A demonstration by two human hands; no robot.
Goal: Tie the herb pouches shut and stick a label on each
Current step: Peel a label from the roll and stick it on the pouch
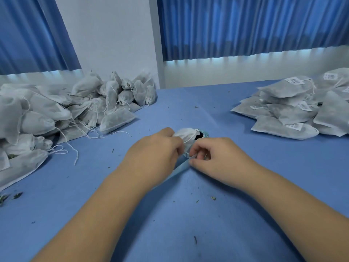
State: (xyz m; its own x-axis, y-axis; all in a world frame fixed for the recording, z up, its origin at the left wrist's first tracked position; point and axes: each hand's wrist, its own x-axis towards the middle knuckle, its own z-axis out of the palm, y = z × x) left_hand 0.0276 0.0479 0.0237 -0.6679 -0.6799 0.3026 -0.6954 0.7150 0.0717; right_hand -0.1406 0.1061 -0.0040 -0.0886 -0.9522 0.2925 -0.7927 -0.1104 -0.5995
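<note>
A small white herb pouch (184,136) is held at the middle of the blue table (226,114), with my left hand (156,148) gripping its near end. My right hand (211,154) is just right of it, fingers curled and pinched at the pouch's mouth and a pale blue strip (179,169) that runs toward me. Whether those fingers hold the string or the strip I cannot tell. Behind the pouch a roll of blue label tape (204,133) peeks out, mostly hidden.
A big heap of unlabelled white pouches (62,108) with loose strings fills the left side. A stack of flat pouches with barcode labels (302,108) lies at the right. Herb crumbs dot the cloth. Blue curtains (245,25) hang behind.
</note>
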